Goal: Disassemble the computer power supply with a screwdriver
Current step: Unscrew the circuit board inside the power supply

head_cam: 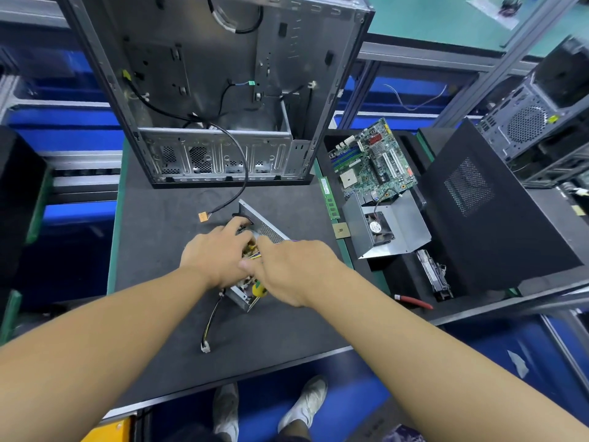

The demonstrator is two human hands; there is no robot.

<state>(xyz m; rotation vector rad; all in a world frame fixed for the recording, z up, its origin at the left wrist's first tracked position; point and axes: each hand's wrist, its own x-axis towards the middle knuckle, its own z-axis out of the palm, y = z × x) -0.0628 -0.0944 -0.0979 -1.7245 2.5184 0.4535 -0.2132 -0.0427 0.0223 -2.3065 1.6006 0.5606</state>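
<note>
On the power supply (pixel 269 230) rest both hands (pixel 213 254) (pixel 298 270).

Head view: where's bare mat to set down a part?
Bare mat left of the power supply, between the computer case and the front edge. Smaller patch right of the white-plug cable, between the forearms. Crowded: left hand and right hand on it; right tray full: motherboard, fan cover, side panel.

Single view, head-worn, wide-angle. Looks forward and steeply down along both forearms; left hand (pixel 213 254) and right hand (pixel 294 271) near, mid-frame. Computer case (pixel 223 90) beyond the fingers (pixel 237 222); person's shoes (pixel 306 403) behind the wrists, at bottom edge.
</note>
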